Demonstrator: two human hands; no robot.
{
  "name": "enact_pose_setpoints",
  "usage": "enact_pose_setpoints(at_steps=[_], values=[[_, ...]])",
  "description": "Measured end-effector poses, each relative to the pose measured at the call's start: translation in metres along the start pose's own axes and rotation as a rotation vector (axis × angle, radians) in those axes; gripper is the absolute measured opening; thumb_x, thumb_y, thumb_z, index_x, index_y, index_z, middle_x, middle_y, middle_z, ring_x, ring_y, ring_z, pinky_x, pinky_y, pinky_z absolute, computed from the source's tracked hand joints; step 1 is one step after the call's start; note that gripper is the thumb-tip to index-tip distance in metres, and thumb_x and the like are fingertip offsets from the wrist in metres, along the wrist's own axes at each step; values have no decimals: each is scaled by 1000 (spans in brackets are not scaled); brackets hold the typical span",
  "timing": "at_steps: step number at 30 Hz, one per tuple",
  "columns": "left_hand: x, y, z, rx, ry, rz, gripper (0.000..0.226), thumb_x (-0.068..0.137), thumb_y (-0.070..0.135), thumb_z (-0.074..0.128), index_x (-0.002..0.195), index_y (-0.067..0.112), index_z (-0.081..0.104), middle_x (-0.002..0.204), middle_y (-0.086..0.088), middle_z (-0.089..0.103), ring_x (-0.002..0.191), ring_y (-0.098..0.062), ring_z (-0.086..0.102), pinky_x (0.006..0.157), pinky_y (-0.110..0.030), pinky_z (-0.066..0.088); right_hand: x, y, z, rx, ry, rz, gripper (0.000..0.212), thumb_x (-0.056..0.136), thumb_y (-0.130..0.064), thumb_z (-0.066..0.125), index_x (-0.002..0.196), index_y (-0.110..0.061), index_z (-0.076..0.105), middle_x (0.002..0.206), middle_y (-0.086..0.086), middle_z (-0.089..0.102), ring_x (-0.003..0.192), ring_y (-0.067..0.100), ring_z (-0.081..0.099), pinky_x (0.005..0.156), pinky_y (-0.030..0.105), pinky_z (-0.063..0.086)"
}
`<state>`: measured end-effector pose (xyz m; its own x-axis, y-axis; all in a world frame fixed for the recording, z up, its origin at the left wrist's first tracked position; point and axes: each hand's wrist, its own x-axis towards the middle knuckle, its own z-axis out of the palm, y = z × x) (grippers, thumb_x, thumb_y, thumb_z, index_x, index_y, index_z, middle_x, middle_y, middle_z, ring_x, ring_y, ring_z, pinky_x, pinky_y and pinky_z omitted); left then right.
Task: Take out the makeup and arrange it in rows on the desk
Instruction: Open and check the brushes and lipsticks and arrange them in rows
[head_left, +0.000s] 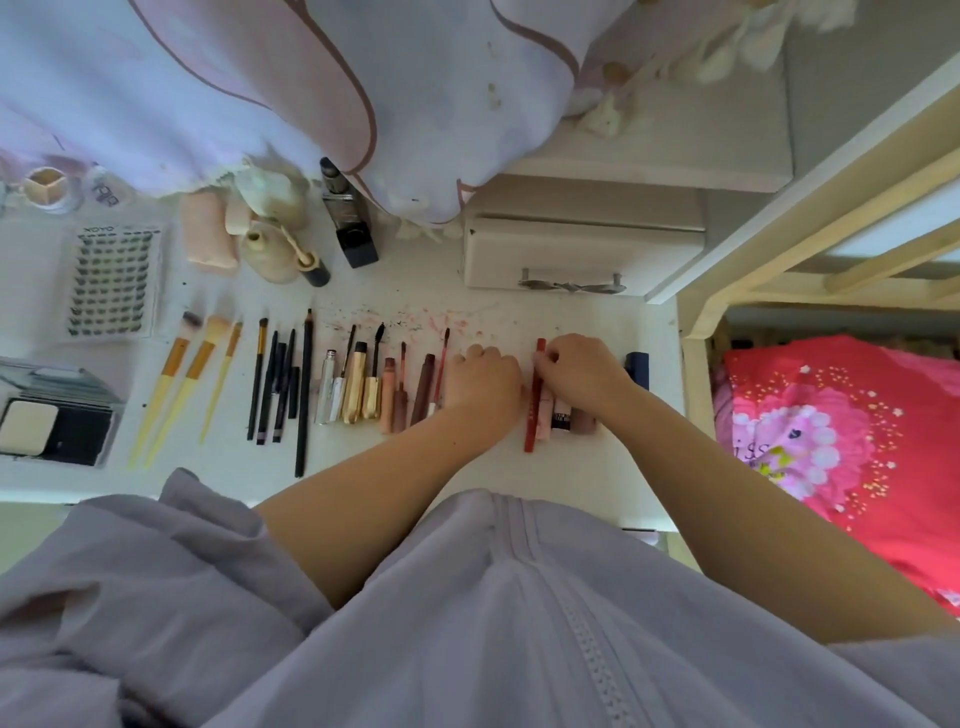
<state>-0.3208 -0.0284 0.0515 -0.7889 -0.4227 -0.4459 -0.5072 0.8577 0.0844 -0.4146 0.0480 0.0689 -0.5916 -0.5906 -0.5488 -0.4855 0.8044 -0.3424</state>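
Pinching the top of a red pencil (534, 395) at centre frame, the right hand (584, 370) has its grip clamped on it. The left hand (483, 376) lies beside it, fingers curled; whether it holds anything, I cannot tell. Brushes (192, 374) and tubes (358, 387) line the white desk (415, 457) leftward.

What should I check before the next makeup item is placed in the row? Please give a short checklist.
1. Right hand pinches the red pencil: ok.
2. Red pencil lies parallel to the row: ok.
3. Left hand holds an item: cannot tell, its fingers are curled.
4. Yellow-handled brushes lie side by side: ok.
5. Desk near the row's top is clean: not ok, red and black specks.
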Motion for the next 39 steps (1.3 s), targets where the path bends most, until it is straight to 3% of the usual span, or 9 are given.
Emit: enact_pose_setpoints(at_steps=[5, 11, 15, 18, 22, 24, 26, 32, 39], values=[[-5, 5, 1, -54, 25, -24, 40, 99, 38, 30, 117, 10, 53, 118, -8, 56, 113, -26, 48, 89, -35, 37, 10, -3, -7, 38, 4, 9, 35, 98, -28, 39, 74, -6, 52, 65, 3, 49, 64, 19, 48, 53, 28, 35], [-3, 16, 2, -63, -2, -68, 40, 97, 37, 34, 124, 11, 47, 126, -8, 53, 120, -26, 44, 94, -36, 36, 11, -3, -11, 20, -18, -8, 33, 97, -25, 41, 72, -6, 52, 73, 9, 55, 72, 24, 52, 63, 30, 39], [-8, 14, -3, -119, 72, -49, 35, 97, 33, 35, 116, 10, 51, 118, -8, 57, 113, -26, 48, 89, -34, 36, 8, -3, -11, 80, 9, -7, 42, 98, -33, 38, 73, -4, 56, 75, 12, 61, 73, 26, 57, 67, 32, 45], [-24, 5, -11, -207, 183, 69, 23, 96, 25, 37, 105, 8, 50, 105, -8, 59, 98, -26, 52, 78, -32, 33, 2, -5, -17, 169, -10, 6, 46, 97, -41, 40, 69, -9, 56, 64, 2, 57, 61, 17, 53, 56, 27, 40], [-43, -13, -17, -420, 164, 127, 17, 99, 19, 35, 106, 7, 45, 92, -9, 58, 74, -27, 55, 59, -34, 37, -16, -13, -33, 483, -229, 70, 36, 94, -37, 49, 73, -10, 60, 51, -3, 49, 39, 9, 36, 41, 19, 28], [-49, -19, -20, -472, 157, 129, 23, 101, 22, 32, 113, 8, 46, 99, -7, 59, 81, -27, 59, 64, -38, 46, -27, -20, -38, 534, -332, 35, 33, 94, -35, 49, 76, -10, 60, 49, -3, 45, 36, 8, 30, 39, 19, 24], [-54, -24, -25, -456, 149, 155, 28, 102, 28, 29, 115, 12, 48, 104, -6, 60, 82, -23, 57, 67, -37, 45, -37, -25, -40, 534, -384, -21, 34, 97, -34, 47, 80, -9, 61, 52, -2, 45, 35, 6, 29, 36, 17, 25], [-63, -32, -32, -374, 109, 185, 29, 102, 37, 26, 109, 21, 49, 81, -1, 59, 69, -19, 52, 65, -32, 40, -54, -26, -41, 552, -402, -76, 38, 100, -32, 42, 82, -6, 62, 44, -6, 45, 31, 4, 34, 36, 14, 29], [-66, -33, -26, -433, 62, 250, 30, 100, 40, 32, 111, 23, 54, 74, 5, 54, 66, -16, 51, 62, -33, 42, -60, -13, -26, 583, -385, -4, 38, 100, -34, 42, 80, -8, 62, 48, -5, 43, 39, 9, 28, 43, 22, 23]])
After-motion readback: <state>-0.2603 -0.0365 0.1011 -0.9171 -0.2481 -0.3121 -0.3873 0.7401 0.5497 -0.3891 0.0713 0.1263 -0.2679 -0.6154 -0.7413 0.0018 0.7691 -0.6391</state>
